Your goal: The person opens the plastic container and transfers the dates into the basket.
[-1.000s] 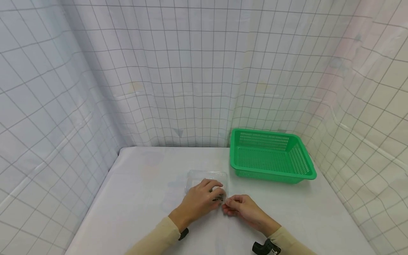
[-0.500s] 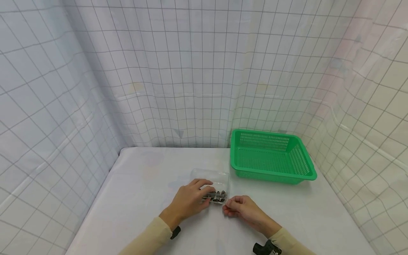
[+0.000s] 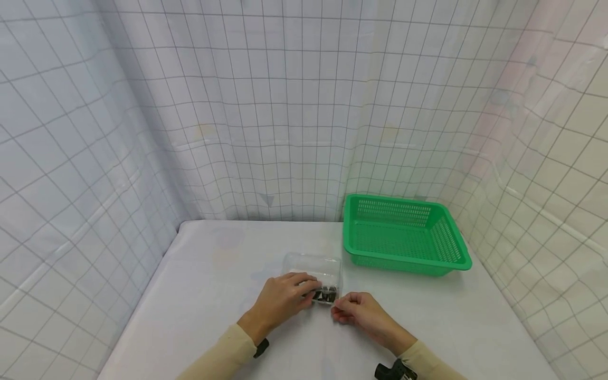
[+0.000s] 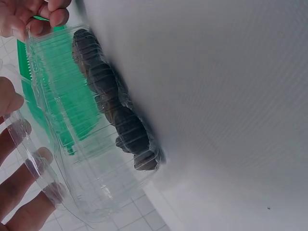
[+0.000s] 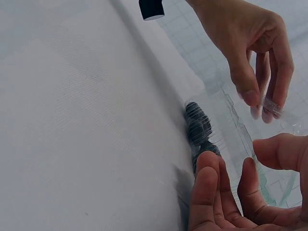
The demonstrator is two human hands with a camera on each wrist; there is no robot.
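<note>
A clear plastic clamshell container stands on the table in front of me, with several dark brown lumps in a row on its bottom. My left hand is at its near left side; in the right wrist view, that thumb and fingers pinch a clear lid edge. At the near right corner, my right hand pinches the container's rim between thumb and forefinger. Its other fingers curl beside the container wall. The left hand covers part of the contents in the head view.
A green plastic basket with slotted walls stands at the back right of the white-covered table. Grid-patterned white curtains close off the back and both sides. Each wrist carries a black camera mount.
My left hand has moved left along the container's front, uncovering the dark lumps. The container has shifted slightly right. My right hand has stayed at the near right corner.
</note>
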